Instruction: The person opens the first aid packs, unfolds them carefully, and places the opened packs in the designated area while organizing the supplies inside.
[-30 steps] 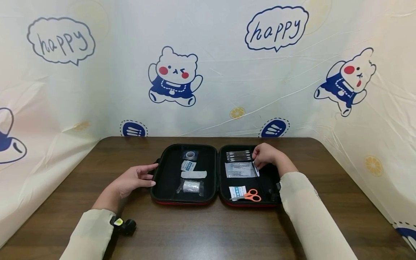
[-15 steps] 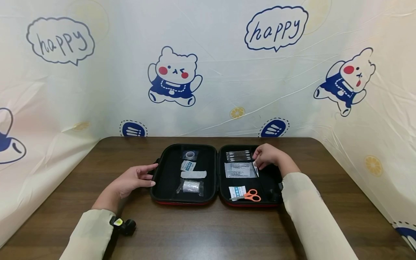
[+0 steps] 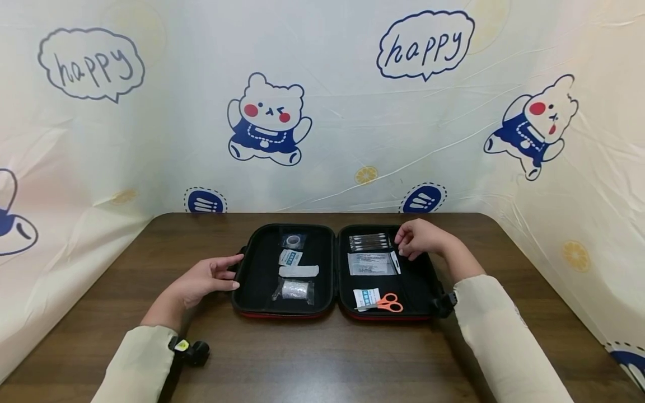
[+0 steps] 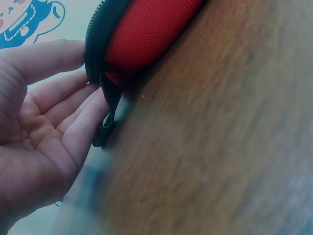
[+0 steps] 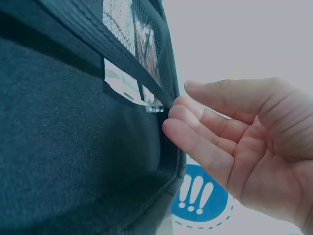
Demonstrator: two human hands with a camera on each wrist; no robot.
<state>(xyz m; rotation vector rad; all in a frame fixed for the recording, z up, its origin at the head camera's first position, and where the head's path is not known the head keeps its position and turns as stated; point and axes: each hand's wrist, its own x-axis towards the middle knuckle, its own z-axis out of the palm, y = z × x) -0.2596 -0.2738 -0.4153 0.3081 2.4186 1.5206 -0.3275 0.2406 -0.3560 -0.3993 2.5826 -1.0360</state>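
Note:
A first-aid case (image 3: 347, 310), black inside and red outside, lies open on the table. My left hand (image 3: 204, 280) touches its left edge with extended fingers; the left wrist view shows them against the zip and a black strap (image 4: 111, 103). Over the upper part of the right half is my right hand (image 3: 420, 239), fingers loosely bent and holding nothing. Just below its fingertips, slim white tweezers (image 3: 395, 262) sit at the end of a printed packet (image 3: 372, 263). Cotton swabs (image 3: 369, 242) lie to its left. In the right wrist view, a white end (image 5: 122, 84) pokes from the mesh pocket (image 5: 142, 46).
Orange-handled scissors (image 3: 389, 303) and a small packet (image 3: 367, 296) are in the lower right half. The left half holds a bagged tape roll (image 3: 293, 241), another small packet (image 3: 290, 257), a white strip (image 3: 299, 271) and a wrapped bandage roll (image 3: 294, 290). A patterned curtain (image 3: 332, 140) hangs behind.
My right hand has let go of the tweezers, which now stay by the printed packet, and has drawn slightly up and to the right. The left hand has stayed at the case's edge.

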